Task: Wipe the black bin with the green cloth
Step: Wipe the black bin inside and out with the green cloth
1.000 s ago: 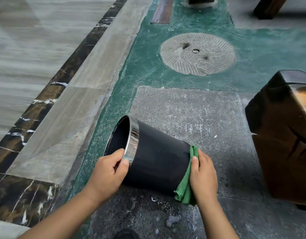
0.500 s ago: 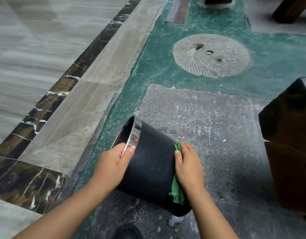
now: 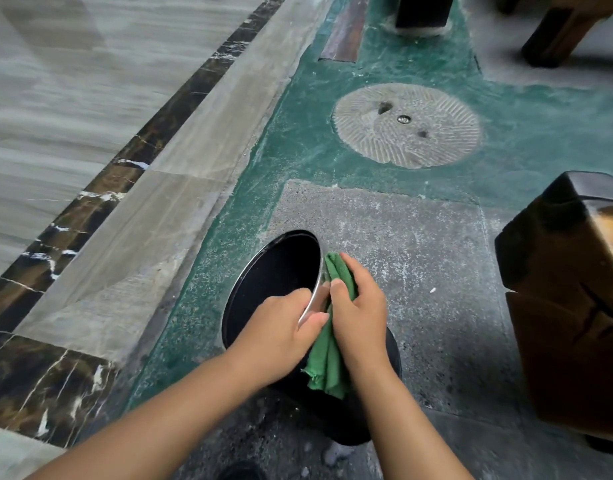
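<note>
The black bin [image 3: 274,282] with a shiny metal rim stands tilted on the grey stone floor, its mouth facing up and away from me. My left hand [image 3: 281,327] grips the near part of the rim. My right hand [image 3: 358,313] presses the folded green cloth [image 3: 327,358] against the bin's outer side just below the rim. The cloth hangs down from under my palm. Much of the bin's body is hidden behind my hands and forearms.
A dark wooden block [image 3: 571,299] stands close on the right. A round grooved stone disc [image 3: 407,124] is set in the green floor ahead. Marble tiles with a dark border strip [image 3: 101,188] run along the left. Furniture legs [image 3: 557,32] stand at the far top.
The bin has been tipped more upright, its mouth now turned up. My right hand slid the cloth from the bin's base end up to the rim. My left hand stayed on the rim.
</note>
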A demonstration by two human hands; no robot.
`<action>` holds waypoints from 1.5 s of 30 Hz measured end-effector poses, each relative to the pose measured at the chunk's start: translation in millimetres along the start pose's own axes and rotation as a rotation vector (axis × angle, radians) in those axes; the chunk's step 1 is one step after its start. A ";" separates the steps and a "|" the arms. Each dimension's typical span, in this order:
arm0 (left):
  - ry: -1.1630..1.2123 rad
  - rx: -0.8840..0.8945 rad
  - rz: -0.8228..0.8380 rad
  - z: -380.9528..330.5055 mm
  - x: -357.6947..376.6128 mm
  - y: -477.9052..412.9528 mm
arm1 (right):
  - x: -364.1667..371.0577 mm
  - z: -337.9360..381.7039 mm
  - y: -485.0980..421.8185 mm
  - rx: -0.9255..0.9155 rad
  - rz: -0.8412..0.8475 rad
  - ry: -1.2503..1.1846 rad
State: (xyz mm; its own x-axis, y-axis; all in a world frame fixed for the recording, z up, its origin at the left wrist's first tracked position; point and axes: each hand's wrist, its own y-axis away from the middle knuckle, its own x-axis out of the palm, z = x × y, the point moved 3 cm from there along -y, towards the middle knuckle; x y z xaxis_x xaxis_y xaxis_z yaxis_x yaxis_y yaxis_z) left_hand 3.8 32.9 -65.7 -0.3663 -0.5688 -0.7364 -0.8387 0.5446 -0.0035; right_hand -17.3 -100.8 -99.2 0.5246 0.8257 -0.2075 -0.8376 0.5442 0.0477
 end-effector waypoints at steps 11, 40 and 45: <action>-0.461 0.340 0.324 6.5 46.8 -27.8 | -6.1 -57.9 -14.3 0.386 -0.182 -0.425; -0.047 -0.058 0.260 -79.9 13.9 -66.6 | -86.8 0.1 17.4 0.709 0.405 -0.780; -0.143 0.029 0.180 -113.0 16.9 -74.9 | -119.9 12.3 21.1 0.486 0.480 -0.387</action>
State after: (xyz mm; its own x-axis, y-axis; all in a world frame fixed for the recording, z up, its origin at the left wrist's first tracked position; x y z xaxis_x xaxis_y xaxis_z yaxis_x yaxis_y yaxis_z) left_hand 14.9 -87.1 -1.4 -0.4464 -0.3693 -0.8151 -0.7525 0.6478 0.1186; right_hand -96.1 -186.5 -61.3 0.2124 0.9317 0.2948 -0.8725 0.0449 0.4866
